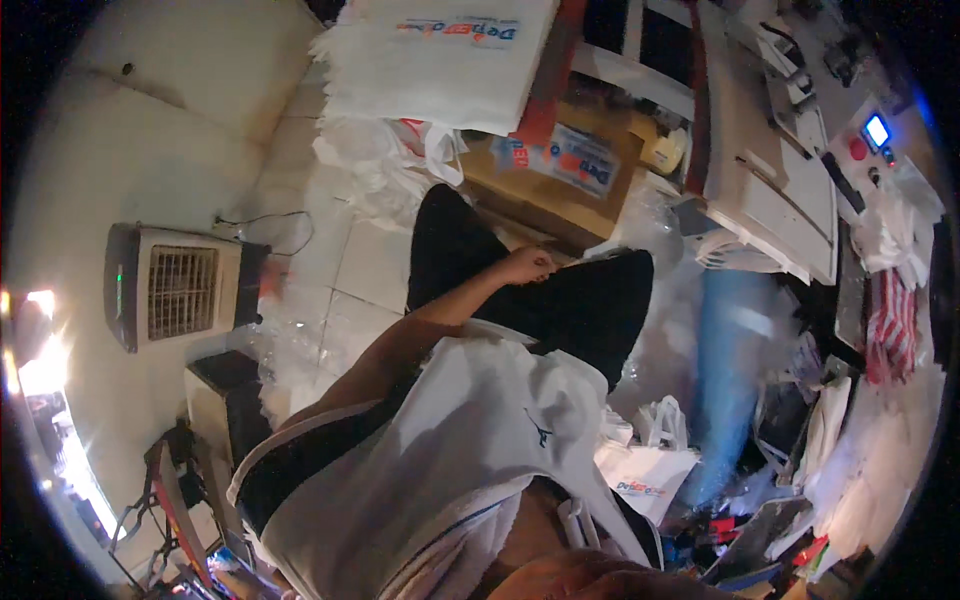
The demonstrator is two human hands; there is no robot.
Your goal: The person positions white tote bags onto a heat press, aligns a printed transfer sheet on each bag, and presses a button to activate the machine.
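Note:
My left hand (pixel 528 266) lies over my dark-clad lap between the knees, its fingers curled in. Whatever they may hold is too small or hidden to make out. Just beyond the hand stands a brown cardboard box (pixel 500 185) with a printed label on it. Farther away, a stack of white printed bags (pixel 430 85) lies flat above the box's far left side. Crumpled white plastic bags (pixel 375 165) sit beside my left knee. My right hand does not show.
On the left stands a grey air cooler (pixel 180 290) with a cord behind it. A white drawer cabinet (pixel 775 205) is at the right, near a lit screen (pixel 876 130). A white handled bag (pixel 640 462) and a blurred blue shape (pixel 725 380) are by my right side.

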